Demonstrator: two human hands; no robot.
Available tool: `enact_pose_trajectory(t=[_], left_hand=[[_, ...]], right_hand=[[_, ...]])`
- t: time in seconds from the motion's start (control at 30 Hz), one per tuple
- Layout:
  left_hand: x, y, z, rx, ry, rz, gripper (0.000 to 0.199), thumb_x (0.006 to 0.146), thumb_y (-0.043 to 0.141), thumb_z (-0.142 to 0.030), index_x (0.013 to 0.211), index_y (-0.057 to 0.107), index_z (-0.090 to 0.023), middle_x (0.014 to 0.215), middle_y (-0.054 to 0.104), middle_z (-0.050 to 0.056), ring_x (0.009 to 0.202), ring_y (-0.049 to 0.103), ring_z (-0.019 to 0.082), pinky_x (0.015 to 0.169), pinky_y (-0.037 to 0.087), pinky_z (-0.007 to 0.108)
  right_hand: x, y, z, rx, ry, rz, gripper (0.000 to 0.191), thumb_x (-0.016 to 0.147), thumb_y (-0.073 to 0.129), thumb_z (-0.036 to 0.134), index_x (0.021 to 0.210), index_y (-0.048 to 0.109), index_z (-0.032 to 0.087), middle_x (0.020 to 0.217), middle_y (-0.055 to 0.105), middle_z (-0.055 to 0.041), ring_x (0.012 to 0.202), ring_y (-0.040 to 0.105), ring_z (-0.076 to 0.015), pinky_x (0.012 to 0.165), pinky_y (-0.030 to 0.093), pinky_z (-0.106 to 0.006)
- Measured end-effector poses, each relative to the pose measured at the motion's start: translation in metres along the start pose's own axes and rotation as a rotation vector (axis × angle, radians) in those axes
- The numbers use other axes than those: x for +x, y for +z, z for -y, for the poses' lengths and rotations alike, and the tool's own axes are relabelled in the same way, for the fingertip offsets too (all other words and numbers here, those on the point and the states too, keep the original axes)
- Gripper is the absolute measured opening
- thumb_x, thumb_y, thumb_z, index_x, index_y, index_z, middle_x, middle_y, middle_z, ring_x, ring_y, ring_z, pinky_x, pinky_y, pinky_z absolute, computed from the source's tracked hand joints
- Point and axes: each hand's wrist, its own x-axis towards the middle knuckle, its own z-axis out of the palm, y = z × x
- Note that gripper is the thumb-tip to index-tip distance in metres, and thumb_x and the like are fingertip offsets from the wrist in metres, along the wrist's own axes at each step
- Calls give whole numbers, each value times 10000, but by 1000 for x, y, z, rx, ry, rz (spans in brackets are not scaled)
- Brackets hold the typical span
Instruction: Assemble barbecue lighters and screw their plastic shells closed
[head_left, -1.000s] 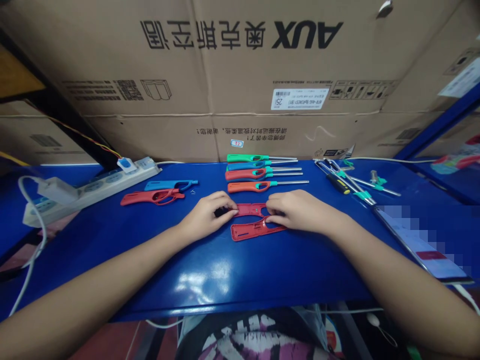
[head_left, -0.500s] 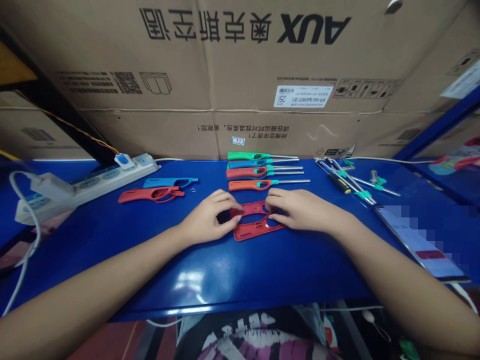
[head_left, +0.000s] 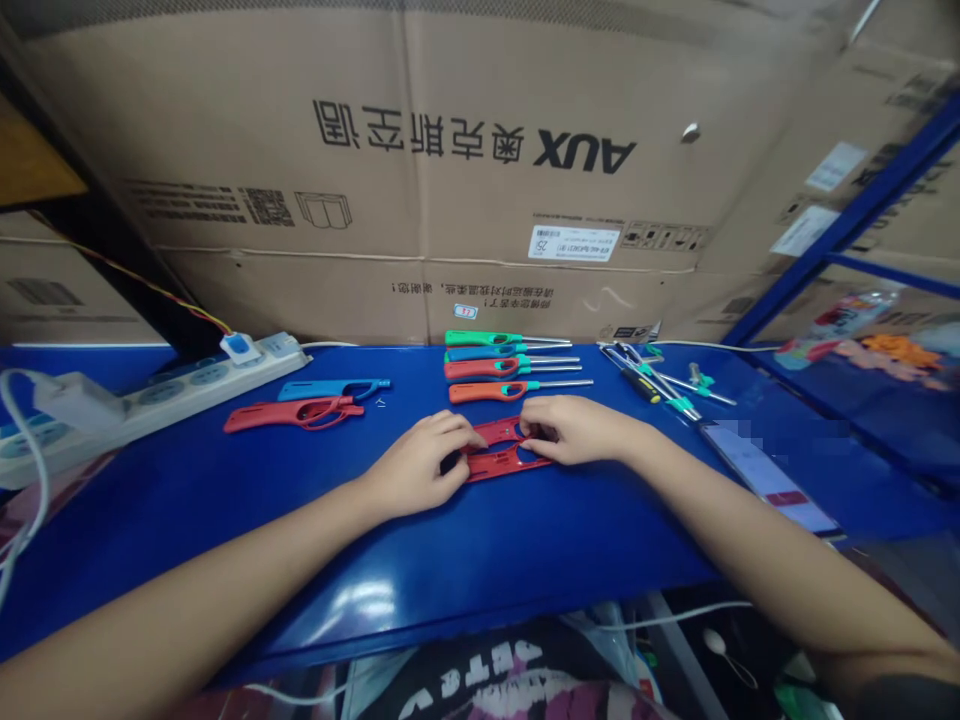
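Two red plastic shell halves lie side by side on the blue table (head_left: 420, 570), an upper half (head_left: 501, 431) and a lower half (head_left: 504, 463). At their left ends is my left hand (head_left: 427, 460), thumb and fingers curled round the edges of the shells. My right hand (head_left: 574, 430) bends its fingers over the right ends, close to the finger-hole openings. Both hands are closed on the shells, with the fingertips partly hidden. Behind them are several assembled lighters, an orange one (head_left: 480, 391) nearest. A red casing (head_left: 270, 414) and a blue casing (head_left: 315, 389) rest to the left.
A white power strip (head_left: 172, 390) with plugs and cables runs along the left. On the right are metal tubes with green parts (head_left: 679, 402), a screwdriver (head_left: 641, 386) and a phone (head_left: 765, 480). A large cardboard box (head_left: 450, 220) stands behind the table.
The camera view has tilted and shifted, so more of the right side shows. My left hand's thumb now covers the left end of the lower shell. My right hand stays at the right ends.
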Motion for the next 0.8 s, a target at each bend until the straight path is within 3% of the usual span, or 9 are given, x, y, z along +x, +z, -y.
enact_pose_trajectory(t=[0.1,0.17,0.3,0.4,0.53,0.67,0.8], left_hand=[[-1,1,1,12,-9,0,302,879,492,-98,1097,668,-210,1089,694,76,1045,620,245,944,502,407],[-1,1,2,18,-12,-7,283,904,488,-117,1102,664,-214,1100,692,74,1052,619,244,943,497,409],[0,-1,1,28,-28,-20,215,953,540,-253,1127,660,-211,1111,682,76,1052,611,250,940,489,423],[1,-3,-2,31,-13,0,249,945,589,-333,1161,647,-222,1155,669,75,1088,600,254,961,478,425],[0,-5,-6,67,28,36,305,904,640,-345,1190,626,-241,1196,655,66,1127,588,259,983,462,427],[1,-5,-6,88,42,55,355,888,662,-380,1213,610,-248,1214,654,67,1150,582,267,1002,452,439],[3,-4,-5,95,40,65,358,893,659,-386,1221,609,-251,1224,657,70,1171,578,271,1022,444,444]], right_hand=[[-5,-1,-7,78,-32,-147,148,953,584,299,982,653,172,942,659,-61,775,568,-151,712,458,-275],[-11,-7,-20,51,47,-271,182,967,561,325,1012,671,188,1005,681,-72,837,598,-163,774,478,-294],[-33,-31,-60,-168,574,-405,202,956,535,343,993,687,215,1101,706,-64,983,637,-184,873,468,-291],[-54,-45,-92,-206,832,-390,194,913,556,310,953,703,191,1089,724,-112,968,661,-241,797,476,-317],[-73,-48,-123,-200,1121,-344,189,836,610,237,979,717,177,1092,741,-136,989,681,-276,780,485,-325],[-80,-44,-140,-185,1264,-335,296,812,648,249,1097,683,179,1188,717,-145,1070,668,-290,809,493,-330],[-83,-43,-148,-156,1333,-300,329,772,707,278,1084,676,177,1196,708,-170,1059,667,-309,801,507,-353]])
